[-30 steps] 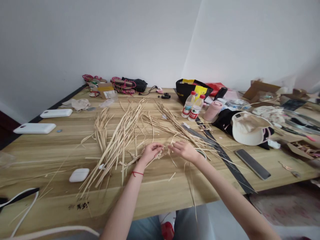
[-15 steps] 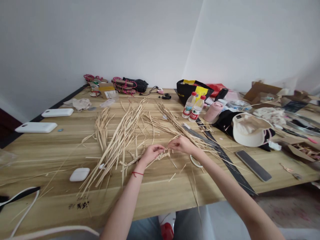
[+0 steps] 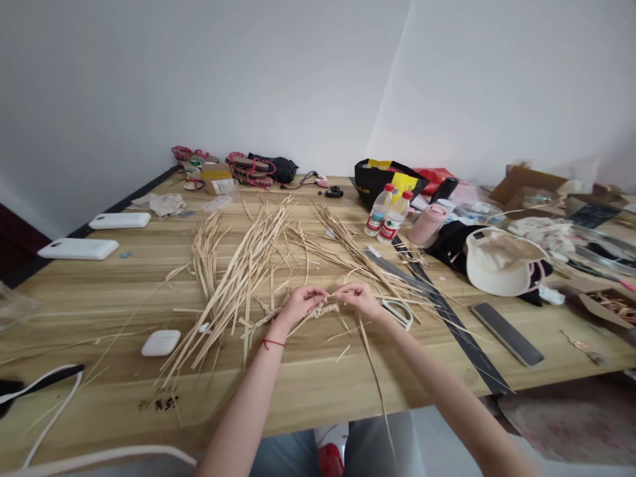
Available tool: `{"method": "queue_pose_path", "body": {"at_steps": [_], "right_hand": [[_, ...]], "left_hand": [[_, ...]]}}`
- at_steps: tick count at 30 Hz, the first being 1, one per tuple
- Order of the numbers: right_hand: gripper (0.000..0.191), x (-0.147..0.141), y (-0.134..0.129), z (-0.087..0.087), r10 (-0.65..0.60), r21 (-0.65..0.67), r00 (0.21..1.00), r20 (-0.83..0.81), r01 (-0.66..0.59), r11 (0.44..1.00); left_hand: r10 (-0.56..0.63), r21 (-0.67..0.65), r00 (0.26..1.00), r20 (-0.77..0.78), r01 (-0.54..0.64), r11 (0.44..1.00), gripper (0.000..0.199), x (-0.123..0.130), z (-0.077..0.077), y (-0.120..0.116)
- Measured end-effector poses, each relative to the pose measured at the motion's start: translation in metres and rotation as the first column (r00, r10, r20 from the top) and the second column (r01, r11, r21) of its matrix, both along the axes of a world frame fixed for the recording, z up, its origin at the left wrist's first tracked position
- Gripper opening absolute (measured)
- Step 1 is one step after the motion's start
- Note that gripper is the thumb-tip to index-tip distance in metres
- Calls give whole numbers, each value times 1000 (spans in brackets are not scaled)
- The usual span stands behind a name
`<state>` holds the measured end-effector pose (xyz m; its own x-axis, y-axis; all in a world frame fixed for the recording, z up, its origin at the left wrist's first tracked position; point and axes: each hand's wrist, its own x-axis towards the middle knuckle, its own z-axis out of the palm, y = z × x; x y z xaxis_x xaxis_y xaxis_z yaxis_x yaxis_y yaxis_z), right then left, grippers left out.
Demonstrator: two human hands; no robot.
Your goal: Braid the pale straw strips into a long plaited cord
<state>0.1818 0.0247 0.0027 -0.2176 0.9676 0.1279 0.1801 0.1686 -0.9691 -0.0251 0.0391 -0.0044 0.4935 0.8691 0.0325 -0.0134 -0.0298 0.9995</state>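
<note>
My left hand [image 3: 301, 305], with a red string on its wrist, is closed in a pinch on a braided straw piece [image 3: 324, 310] low in the middle of the table. Just to its right, my right hand [image 3: 358, 297] pinches a thin straw strand [image 3: 370, 354] that trails down past the table's front edge. The fingertips of both hands nearly meet above the braid. Scissors with pale handles [image 3: 401, 314] lie partly under my right forearm. Loose straw strips [image 3: 253, 255] spread behind and left of my hands.
Two bottles [image 3: 392, 222], a pink cup [image 3: 428, 224] and a black and yellow bag [image 3: 372, 180] stand at the back right. A cream cap [image 3: 501, 262] and a dark phone-like slab [image 3: 507, 333] lie right. A white case [image 3: 161, 342] lies left; white devices [image 3: 78, 249] sit farther left.
My right hand has moved slightly down, and its forearm has lowered. The trailing strand has shifted left at its upper part, and more of the scissors' handles shows. The view has shifted slightly.
</note>
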Motion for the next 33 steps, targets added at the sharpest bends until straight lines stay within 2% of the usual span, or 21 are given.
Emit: {"method": "queue_pose_path", "body": {"at_steps": [4,7,14,19,22,24,25,27,30,33], "right_hand": [[26,-13,-13,-13,-203,-60,969,-144,196,979],[27,-22,-23,-15,-288,-76,939,-187,278,958],[30,-33,-37,-11,-385,-68,914,-125,379,923],[30,-32,-45,-11,-380,58,925,-1,379,924],[30,-19,-47,-2,-299,217,931,209,254,943],[28,-7,-45,7,-213,347,877,430,58,936],[26,-1,-44,12,-188,403,814,549,-61,913],[25,10,-40,22,-199,462,637,745,-276,843],[25,17,-32,35,-249,437,397,883,-507,743],[23,16,-26,47,-250,383,295,922,-609,694]], "left_hand": [[47,-15,999,25,-46,999,25,2,-4,2],[85,-14,996,35,-84,996,24,3,-7,3],[74,4,997,31,-74,997,25,3,-11,4],[69,-1,997,16,-69,998,24,3,-8,4],[63,5,998,-2,-63,998,24,4,-7,2],[52,11,999,-11,-52,999,24,4,-6,1],[48,15,999,-16,-48,999,24,5,-6,1],[44,23,999,-28,-43,999,23,5,-6,0],[47,28,998,-45,-46,999,23,5,-6,1],[35,39,997,-74,-32,999,25,5,-8,2]]}}
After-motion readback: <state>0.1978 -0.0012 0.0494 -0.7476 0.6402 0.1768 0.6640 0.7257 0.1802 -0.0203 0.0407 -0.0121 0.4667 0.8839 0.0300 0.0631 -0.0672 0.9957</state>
